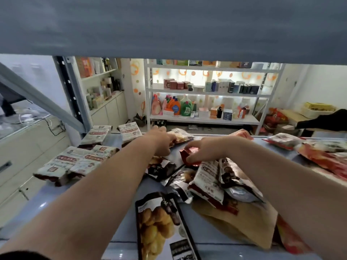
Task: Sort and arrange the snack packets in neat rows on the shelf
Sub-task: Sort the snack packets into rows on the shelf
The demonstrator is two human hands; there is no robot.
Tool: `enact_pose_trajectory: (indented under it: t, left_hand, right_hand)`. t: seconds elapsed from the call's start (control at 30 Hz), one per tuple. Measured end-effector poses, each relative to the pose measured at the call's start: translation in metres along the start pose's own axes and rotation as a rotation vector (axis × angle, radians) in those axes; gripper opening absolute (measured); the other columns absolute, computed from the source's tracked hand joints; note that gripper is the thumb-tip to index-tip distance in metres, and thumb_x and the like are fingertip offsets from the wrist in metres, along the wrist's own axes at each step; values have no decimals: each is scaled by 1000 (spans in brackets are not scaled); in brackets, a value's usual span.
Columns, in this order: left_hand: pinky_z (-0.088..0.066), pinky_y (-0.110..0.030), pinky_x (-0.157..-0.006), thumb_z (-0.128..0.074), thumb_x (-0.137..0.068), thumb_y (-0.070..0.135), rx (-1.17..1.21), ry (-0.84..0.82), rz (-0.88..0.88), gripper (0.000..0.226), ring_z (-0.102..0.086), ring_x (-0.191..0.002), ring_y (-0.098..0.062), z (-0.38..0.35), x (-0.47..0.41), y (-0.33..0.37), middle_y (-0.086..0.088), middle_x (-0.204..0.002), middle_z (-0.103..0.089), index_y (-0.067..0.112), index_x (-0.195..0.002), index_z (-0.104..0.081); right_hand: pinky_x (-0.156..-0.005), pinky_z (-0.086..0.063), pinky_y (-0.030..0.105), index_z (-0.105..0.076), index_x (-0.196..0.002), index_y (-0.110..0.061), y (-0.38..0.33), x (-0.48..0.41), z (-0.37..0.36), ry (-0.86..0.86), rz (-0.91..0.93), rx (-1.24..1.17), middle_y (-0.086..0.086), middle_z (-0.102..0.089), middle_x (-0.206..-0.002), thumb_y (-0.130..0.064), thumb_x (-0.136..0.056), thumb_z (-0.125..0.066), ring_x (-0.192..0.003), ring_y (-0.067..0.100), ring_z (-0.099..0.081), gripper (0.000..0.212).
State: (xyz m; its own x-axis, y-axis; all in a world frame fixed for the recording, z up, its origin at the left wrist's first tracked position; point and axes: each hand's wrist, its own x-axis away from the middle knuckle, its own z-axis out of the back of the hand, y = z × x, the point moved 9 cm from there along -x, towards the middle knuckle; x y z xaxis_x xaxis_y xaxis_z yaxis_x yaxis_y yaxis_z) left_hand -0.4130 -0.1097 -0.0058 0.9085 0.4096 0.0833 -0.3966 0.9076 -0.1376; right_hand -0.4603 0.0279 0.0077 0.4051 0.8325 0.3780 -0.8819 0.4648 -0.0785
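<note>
Both my arms reach across a pale blue shelf (120, 229) strewn with snack packets. My left hand (161, 140) is closed on the corner of a clear packet of pale snacks (181, 135) at the far edge. My right hand (203, 149) pinches a small red packet (187, 153) in the middle. White-and-red packets (75, 162) lie in rows at the left, with two more (129, 130) behind them. A loose pile of black, white and brown packets (221, 182) sits under my right forearm. A black packet showing yellow balls (159, 226) lies nearest me.
The grey underside of the shelf above (169, 25) hangs low over the work area. More red and white packets (319, 152) lie at the far right. Beyond the shelf stand a white rack with detergent bottles and boxes (202, 102) and white cabinets (109, 109) at the left.
</note>
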Motion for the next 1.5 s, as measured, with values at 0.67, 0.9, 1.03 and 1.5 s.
enact_pose_trajectory:
  t: [0.67, 0.9, 1.03, 1.5]
  left_hand:
    - [-44, -36, -99, -62, -89, 47, 269, 84, 31, 53, -50, -118, -23, 19, 55, -20, -5, -136, -48, 31, -138, -50]
    - [-47, -32, -89, -62, -86, 49, 124, -13, 112, 49, -52, -107, -17, 8, 124, -42, 2, -125, -53, 28, -129, -53]
    - [-49, -32, -81, -64, -81, 50, 84, -97, 182, 49, -52, -96, -18, -9, 147, -49, -1, -113, -51, 22, -120, -52]
    - [-43, -42, -102, -56, -90, 46, 152, 110, 54, 61, -44, -127, -29, 14, 120, -24, -10, -141, -41, 19, -142, -38]
  right_hand:
    - [-84, -40, 28, -49, -141, -38, 18, 4, 27, -91, 63, 217, -8, -46, -142, -6, -89, -59, -114, 13, -46, 62]
    - [-79, -39, 31, -49, -135, -25, -118, -4, 7, 78, 334, 95, -1, -57, -124, -61, -87, -60, -99, 16, -50, 61]
    - [-73, -39, 33, -40, -130, -18, -127, -20, -8, 58, 213, 87, 2, -54, -110, -61, -79, -71, -94, 22, -51, 73]
    - [-75, -53, 37, -30, -135, -15, 1, -26, 36, 363, -253, -432, 5, -70, -88, -69, -81, -63, -83, 21, -64, 83]
